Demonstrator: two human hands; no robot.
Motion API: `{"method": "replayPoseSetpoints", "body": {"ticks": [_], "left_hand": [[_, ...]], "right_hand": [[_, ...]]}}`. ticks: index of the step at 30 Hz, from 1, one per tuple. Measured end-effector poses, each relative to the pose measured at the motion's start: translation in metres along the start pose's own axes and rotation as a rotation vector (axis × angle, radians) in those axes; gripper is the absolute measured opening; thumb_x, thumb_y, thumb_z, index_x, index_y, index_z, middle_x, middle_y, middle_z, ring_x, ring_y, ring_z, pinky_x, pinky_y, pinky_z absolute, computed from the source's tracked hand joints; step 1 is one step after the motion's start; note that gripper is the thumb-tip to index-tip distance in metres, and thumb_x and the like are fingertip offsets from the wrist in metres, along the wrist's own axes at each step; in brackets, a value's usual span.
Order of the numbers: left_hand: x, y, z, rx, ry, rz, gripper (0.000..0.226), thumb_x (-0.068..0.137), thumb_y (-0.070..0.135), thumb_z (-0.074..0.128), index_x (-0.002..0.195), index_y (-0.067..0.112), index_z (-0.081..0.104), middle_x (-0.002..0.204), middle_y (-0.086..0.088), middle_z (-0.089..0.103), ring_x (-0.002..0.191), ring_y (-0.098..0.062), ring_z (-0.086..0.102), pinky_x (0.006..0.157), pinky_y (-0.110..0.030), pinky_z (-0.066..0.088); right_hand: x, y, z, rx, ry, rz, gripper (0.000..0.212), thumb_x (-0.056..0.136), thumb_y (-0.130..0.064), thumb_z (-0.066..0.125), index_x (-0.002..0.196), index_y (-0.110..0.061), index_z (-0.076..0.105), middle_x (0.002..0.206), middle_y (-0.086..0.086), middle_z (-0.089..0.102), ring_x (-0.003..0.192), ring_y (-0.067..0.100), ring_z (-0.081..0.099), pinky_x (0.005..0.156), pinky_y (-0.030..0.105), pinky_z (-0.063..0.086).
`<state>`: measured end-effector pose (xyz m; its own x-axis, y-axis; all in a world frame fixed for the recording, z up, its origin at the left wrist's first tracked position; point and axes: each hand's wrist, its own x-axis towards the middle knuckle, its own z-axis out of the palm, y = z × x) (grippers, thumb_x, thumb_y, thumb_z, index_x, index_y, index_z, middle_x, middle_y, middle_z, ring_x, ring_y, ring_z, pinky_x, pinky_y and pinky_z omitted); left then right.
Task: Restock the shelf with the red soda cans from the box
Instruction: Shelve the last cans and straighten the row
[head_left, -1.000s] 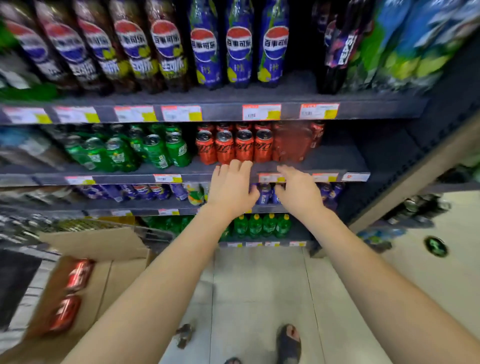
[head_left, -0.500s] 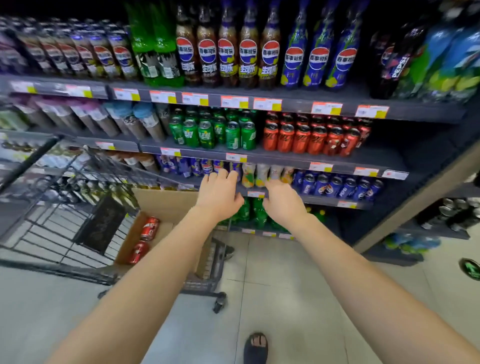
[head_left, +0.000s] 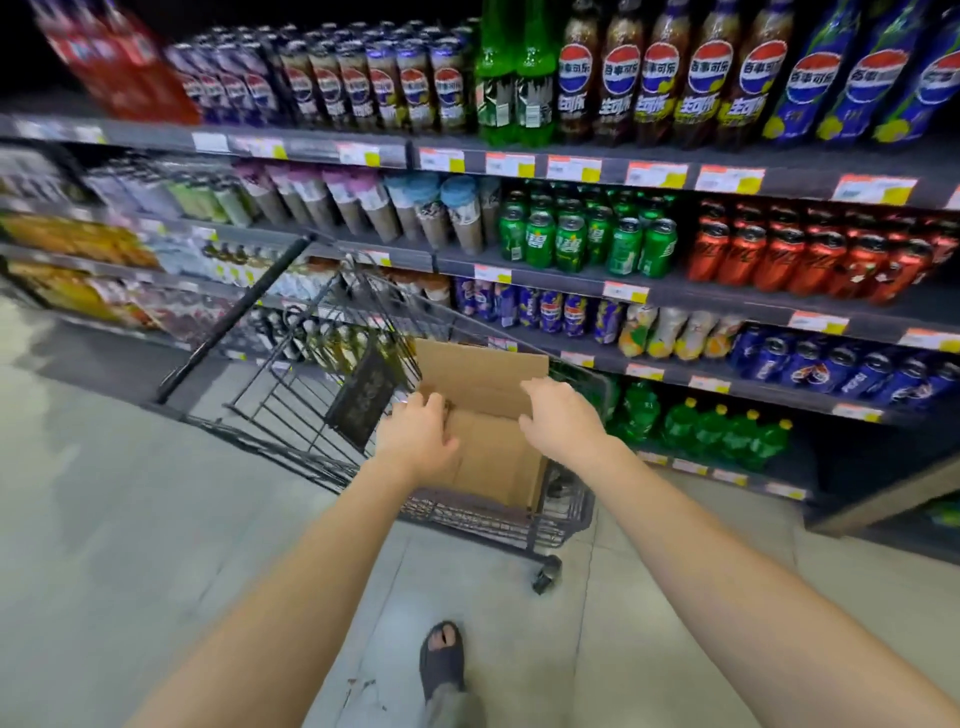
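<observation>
Head view shows both of your hands reaching down over the cardboard box (head_left: 498, 462) that sits in the front end of the shopping cart (head_left: 291, 395). Your left hand (head_left: 420, 439) is at the box's left edge, back of the hand up, fingers loosely bent downward with nothing in their grip; whether the fingertips touch the cardboard cannot be told. Your right hand (head_left: 563, 423) hovers over the right side of the box's mouth, fingers spread and relaxed, also carrying nothing. The far flap of the box stands upright behind both hands. Your hands and the box walls hide the inside of the box, so any cans in it cannot be seen. The red soda cans (head_left: 810, 260) already stocked stand upright in rows on the shelf (head_left: 727, 310), up and to the right, well apart from your hands. Just to their left on the same shelf stand green cans (head_left: 587, 241). Your sandalled foot (head_left: 441, 657) rests on the tiled floor (head_left: 130, 519) behind the cart.
</observation>
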<state>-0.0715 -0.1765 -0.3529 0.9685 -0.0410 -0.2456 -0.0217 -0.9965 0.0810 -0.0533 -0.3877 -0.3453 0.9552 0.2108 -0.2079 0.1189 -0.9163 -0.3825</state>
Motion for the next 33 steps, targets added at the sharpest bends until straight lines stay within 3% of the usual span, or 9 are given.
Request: {"method": "replayPoseSetpoints", "body": {"ticks": [12,20,22,24,26,28,29,30,33], "left_hand": [[0.128,-0.153,0.065,-0.108,-0.161,-0.047,0.047,0.095,0.047,0.054,0.129,0.016,0.048,0.131,-0.011,0.053,0.124,-0.034,0.052,0.096,-0.047,0.047],[0.192,-0.176,0.128,-0.214,-0.329,-0.086,0.048,0.092,0.045,0.062,0.130,0.016,0.052,0.128,-0.010,0.057,0.119,-0.033,0.058,0.096,-0.044,0.052],[0.207,-0.174,0.144,-0.214,-0.368,-0.092,0.050,0.091,0.044,0.063,0.132,0.016,0.051,0.130,-0.009,0.057,0.121,-0.031,0.058,0.097,-0.043,0.052],[0.222,-0.170,0.163,-0.196,-0.385,-0.109,0.049,0.094,0.042,0.059,0.134,0.016,0.050,0.132,-0.009,0.056,0.123,-0.031,0.057,0.098,-0.045,0.052],[0.240,-0.166,0.185,-0.190,-0.413,-0.150,0.049,0.097,0.037,0.055,0.140,0.015,0.046,0.139,-0.009,0.052,0.130,-0.032,0.052,0.103,-0.048,0.049],[0.256,-0.162,0.210,-0.201,-0.475,-0.216,0.057,0.097,0.031,0.056,0.149,0.015,0.038,0.150,-0.011,0.044,0.138,-0.034,0.047,0.110,-0.049,0.045],[0.263,-0.160,0.222,-0.218,-0.505,-0.248,0.063,0.098,0.032,0.057,0.153,0.014,0.032,0.155,-0.012,0.039,0.142,-0.035,0.043,0.113,-0.049,0.042],[0.269,-0.158,0.235,-0.230,-0.525,-0.271,0.069,0.098,0.033,0.058,0.156,0.012,0.027,0.159,-0.013,0.034,0.145,-0.035,0.039,0.116,-0.047,0.039],[0.290,-0.151,0.272,-0.219,-0.553,-0.321,0.077,0.101,0.034,0.052,0.161,0.006,0.012,0.167,-0.018,0.019,0.152,-0.036,0.025,0.119,-0.044,0.032]], "right_hand": [[0.166,-0.108,0.101,0.094,-0.163,0.257,0.056,0.093,-0.034,0.062,0.145,-0.015,0.052,0.142,0.010,0.059,0.129,0.031,0.056,0.103,0.047,0.050],[0.241,-0.099,0.169,0.385,-0.197,0.540,0.046,0.094,-0.030,0.069,0.136,-0.012,0.062,0.130,0.008,0.068,0.119,0.024,0.063,0.103,0.029,0.046],[0.263,-0.088,0.187,0.434,-0.207,0.613,0.043,0.094,-0.030,0.069,0.133,-0.012,0.064,0.109,0.005,0.072,0.102,0.020,0.066,0.094,0.026,0.049],[0.287,-0.076,0.204,0.457,-0.234,0.666,0.039,0.096,-0.027,0.066,0.131,-0.012,0.064,0.095,0.004,0.068,0.090,0.018,0.064,0.072,0.014,0.044],[0.314,-0.063,0.223,0.480,-0.273,0.699,0.037,0.098,-0.025,0.063,0.132,-0.011,0.063,0.109,0.009,0.071,0.100,0.024,0.068,0.049,0.005,0.036],[0.343,-0.051,0.248,0.485,-0.299,0.720,0.041,0.099,-0.028,0.062,0.136,-0.011,0.060,0.128,0.010,0.067,0.116,0.027,0.064,0.059,-0.001,0.040],[0.356,-0.046,0.262,0.489,-0.313,0.729,0.043,0.097,-0.031,0.063,0.136,-0.011,0.060,0.133,0.010,0.065,0.122,0.028,0.061,0.078,0.008,0.045],[0.369,-0.041,0.278,0.487,-0.329,0.728,0.042,0.096,-0.032,0.065,0.132,-0.012,0.062,0.132,0.010,0.065,0.125,0.029,0.059,0.087,0.018,0.046],[0.405,-0.026,0.322,0.545,-0.347,0.742,0.033,0.096,-0.026,0.065,0.122,-0.006,0.064,0.121,0.015,0.066,0.122,0.032,0.061,0.077,0.026,0.041]]}}
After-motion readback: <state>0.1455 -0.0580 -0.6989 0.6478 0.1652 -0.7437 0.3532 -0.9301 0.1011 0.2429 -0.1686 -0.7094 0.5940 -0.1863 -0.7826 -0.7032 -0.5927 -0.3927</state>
